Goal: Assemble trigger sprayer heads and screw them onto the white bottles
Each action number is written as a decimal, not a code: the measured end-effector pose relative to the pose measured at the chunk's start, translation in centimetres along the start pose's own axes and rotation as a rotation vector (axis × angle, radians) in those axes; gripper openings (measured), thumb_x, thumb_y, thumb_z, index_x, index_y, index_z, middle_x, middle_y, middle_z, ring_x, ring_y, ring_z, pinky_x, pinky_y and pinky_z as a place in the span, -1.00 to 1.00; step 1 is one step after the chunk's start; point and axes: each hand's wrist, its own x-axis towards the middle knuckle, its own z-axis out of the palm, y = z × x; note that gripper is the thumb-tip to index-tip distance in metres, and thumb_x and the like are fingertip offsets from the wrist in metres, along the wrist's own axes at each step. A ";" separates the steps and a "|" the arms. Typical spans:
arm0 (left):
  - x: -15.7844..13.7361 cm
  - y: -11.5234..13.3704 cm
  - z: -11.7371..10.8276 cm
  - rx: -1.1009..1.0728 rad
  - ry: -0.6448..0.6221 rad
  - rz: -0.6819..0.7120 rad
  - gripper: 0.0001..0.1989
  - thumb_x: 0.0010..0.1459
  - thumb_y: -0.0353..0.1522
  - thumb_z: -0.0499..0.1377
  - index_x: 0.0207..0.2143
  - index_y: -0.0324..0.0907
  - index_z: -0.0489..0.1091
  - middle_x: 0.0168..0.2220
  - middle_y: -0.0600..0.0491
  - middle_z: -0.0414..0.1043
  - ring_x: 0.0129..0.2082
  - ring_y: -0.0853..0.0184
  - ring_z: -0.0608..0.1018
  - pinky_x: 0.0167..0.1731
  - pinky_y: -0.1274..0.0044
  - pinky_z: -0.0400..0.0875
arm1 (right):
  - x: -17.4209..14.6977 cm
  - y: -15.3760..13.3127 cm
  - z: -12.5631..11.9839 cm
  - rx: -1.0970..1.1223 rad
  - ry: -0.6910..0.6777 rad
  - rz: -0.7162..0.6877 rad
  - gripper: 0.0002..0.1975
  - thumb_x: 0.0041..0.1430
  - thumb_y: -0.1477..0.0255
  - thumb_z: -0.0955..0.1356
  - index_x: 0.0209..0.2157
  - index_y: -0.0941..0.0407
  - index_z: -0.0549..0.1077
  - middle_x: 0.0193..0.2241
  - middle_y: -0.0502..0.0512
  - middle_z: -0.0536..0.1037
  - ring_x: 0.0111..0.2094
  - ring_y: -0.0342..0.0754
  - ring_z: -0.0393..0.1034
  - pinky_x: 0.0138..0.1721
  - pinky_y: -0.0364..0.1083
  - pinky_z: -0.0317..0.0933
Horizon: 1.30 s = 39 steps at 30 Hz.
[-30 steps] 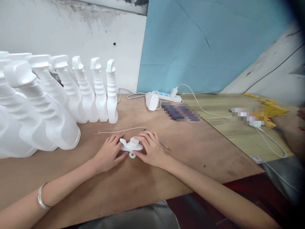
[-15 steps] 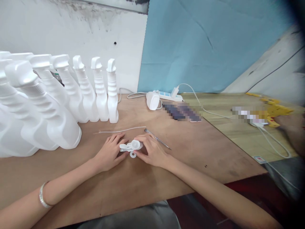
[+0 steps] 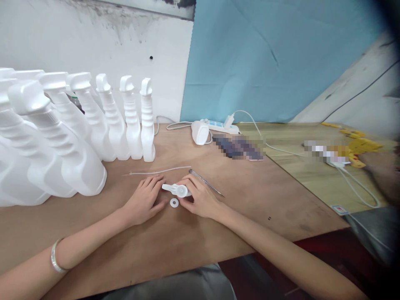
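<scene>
My right hand (image 3: 197,196) grips a white plastic spray trigger head (image 3: 176,190), its round end toward me and its narrow lever pointing left. Flat on the tabletop, just left of the trigger head, rests my left hand (image 3: 145,202), fingers spread and holding nothing. A white ring washer (image 3: 174,203) lies on the table between the two hands. Beyond my hands is a thin white tube (image 3: 161,171). A slim pointed metal tool (image 3: 208,183) lies behind my right hand.
Several white spray bottles (image 3: 78,146) stand on the left. Toward the back are a white charger (image 3: 200,132), a power strip (image 3: 218,125) and two blurred phone-like objects (image 3: 229,146). A yellow object (image 3: 362,146) lies on the lighter table at right, with another person's hand (image 3: 383,166) beside it.
The spray trigger head has shifted slightly right and turned in my right hand. My left fingers have come away from it and lie on the table. The washer is now uncovered.
</scene>
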 end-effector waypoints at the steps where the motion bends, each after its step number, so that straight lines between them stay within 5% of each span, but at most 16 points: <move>1: 0.0 0.0 0.0 -0.003 0.002 -0.005 -0.51 0.14 -0.20 -0.04 0.08 -0.24 0.05 0.09 -0.14 0.12 0.09 0.15 0.16 -0.01 0.28 0.13 | 0.1 0.2 -0.2 0.005 0.024 0.005 -0.74 -0.01 0.49 0.26 -0.21 0.12 0.24 -0.27 0.11 0.36 -0.25 -0.07 0.27 -0.23 -0.06 0.19; 8: -0.1 0.3 -0.6 -0.035 0.003 0.022 -0.54 0.14 -0.25 -0.03 0.08 -0.22 0.07 0.08 -0.14 0.14 0.08 0.14 0.18 -0.01 0.27 0.15 | -0.5 4.0 -5.0 -0.338 0.264 0.359 -0.65 0.00 0.49 0.24 -0.11 0.12 0.18 -0.23 0.15 0.38 -0.28 -0.01 0.31 -0.34 -0.08 0.19; 13: -0.1 0.7 -1.0 -0.088 -0.055 0.283 -0.59 0.09 -0.38 0.00 0.04 -0.12 0.17 0.10 -0.08 0.14 0.11 0.17 0.18 0.03 0.29 0.12 | -4.3 5.1 -8.5 -0.917 0.025 0.479 -0.75 0.02 0.52 0.19 -0.21 0.16 0.30 -0.31 0.23 0.37 -0.37 0.03 0.29 -0.53 -0.12 0.04; 18: -0.2 0.7 -0.9 -0.080 -0.095 0.321 -0.61 0.09 -0.37 0.00 0.01 -0.09 0.22 0.10 -0.07 0.15 0.11 0.17 0.19 0.03 0.28 0.10 | -8.0 4.3 -8.7 -1.056 -0.200 0.477 -0.80 0.11 0.40 0.18 -0.28 0.19 0.33 -0.39 0.23 0.40 -0.46 0.01 0.28 -0.53 -0.10 0.03; 23: -0.2 0.8 -1.0 -0.084 -0.115 0.323 -0.64 0.08 -0.38 0.00 -0.03 -0.11 0.25 0.08 -0.09 0.17 0.08 0.19 0.22 0.00 0.32 0.14 | -4.6 1.8 -9.5 -0.706 -0.024 0.378 -0.73 0.13 0.26 0.20 -0.21 0.13 0.31 -0.21 0.19 0.40 -0.17 0.10 0.27 -0.23 0.03 0.15; 27: -0.2 0.8 -1.0 -0.085 -0.087 0.338 -0.68 0.05 -0.41 0.01 -0.10 -0.09 0.29 0.06 -0.07 0.20 0.08 0.17 0.23 -0.02 0.32 0.15 | 4.3 0.0 -9.5 -0.195 0.253 0.304 -0.73 0.11 0.32 0.24 -0.14 0.08 0.26 -0.13 0.11 0.37 -0.08 0.00 0.24 -0.08 0.01 0.13; 30: -0.3 0.7 -1.3 -0.096 -0.075 0.389 -0.71 0.01 -0.41 0.05 -0.16 -0.06 0.33 0.03 -0.03 0.25 0.08 0.16 0.23 -0.02 0.32 0.15 | 12.3 0.4 -7.9 0.133 0.329 0.313 -0.56 -0.07 0.27 0.37 -0.14 0.12 0.25 -0.09 0.16 0.34 -0.03 0.06 0.20 -0.02 0.09 0.09; 34: -0.5 1.0 -1.8 -0.136 -0.104 0.485 -0.72 0.05 -0.34 0.04 -0.13 -0.04 0.30 -0.02 0.01 0.31 0.04 0.23 0.28 0.05 0.30 0.05 | 20.6 1.4 -5.3 0.561 0.269 0.527 -0.32 -0.37 0.21 0.47 -0.17 0.18 0.24 -0.09 0.26 0.31 -0.09 0.06 0.25 -0.09 0.07 0.16; 39: -1.0 1.4 -1.7 -0.065 0.079 0.400 -0.61 0.05 -0.33 0.02 -0.02 -0.07 0.20 0.03 -0.05 0.27 0.10 0.15 0.21 0.09 0.16 -0.16 | 24.1 1.2 -3.3 0.787 0.259 0.526 -0.62 -0.26 0.24 0.41 -0.42 0.18 0.32 -0.40 0.04 0.41 -0.31 -0.12 0.29 -0.16 -0.03 0.18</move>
